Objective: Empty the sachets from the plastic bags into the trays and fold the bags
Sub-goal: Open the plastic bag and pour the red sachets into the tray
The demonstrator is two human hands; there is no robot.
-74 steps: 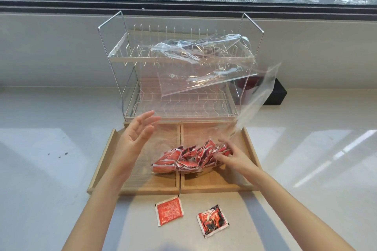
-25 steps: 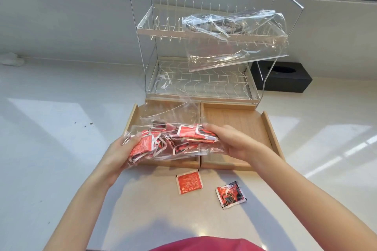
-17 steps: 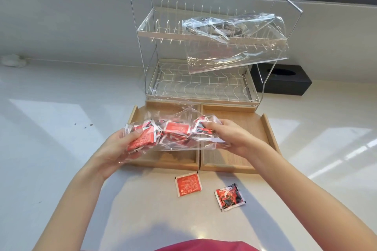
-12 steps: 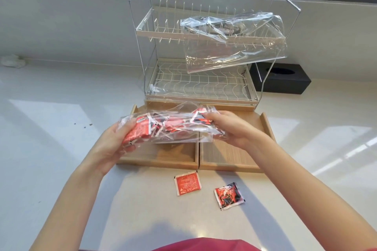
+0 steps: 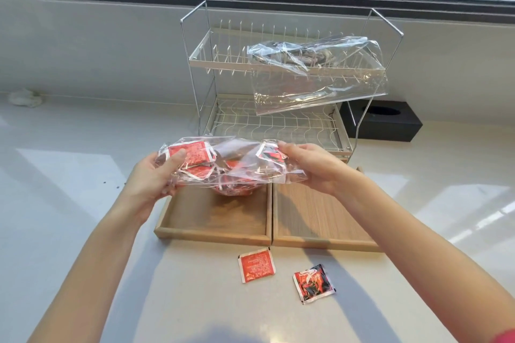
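Observation:
A clear plastic bag (image 5: 245, 164) full of red sachets hangs level above two wooden trays. My left hand (image 5: 156, 175) grips its left end and my right hand (image 5: 312, 167) grips its right end. The bag's middle sags over the left tray (image 5: 195, 220), and a clump of sachets (image 5: 237, 189) bulges down there. The right tray (image 5: 315, 217) holds nothing. A second clear bag (image 5: 315, 75) with dark sachets lies on the top shelf of a wire rack (image 5: 206, 61) and droops over its front.
Two loose sachets lie on the white counter in front of the trays, a red one (image 5: 257, 265) and a darker one (image 5: 314, 283). A black box (image 5: 387, 122) stands behind the rack at the right. A crumpled white wad (image 5: 25, 97) lies far left.
Both hands have taken the bag of sachets out of the trays and lifted it steadily higher. The view has tilted up slightly.

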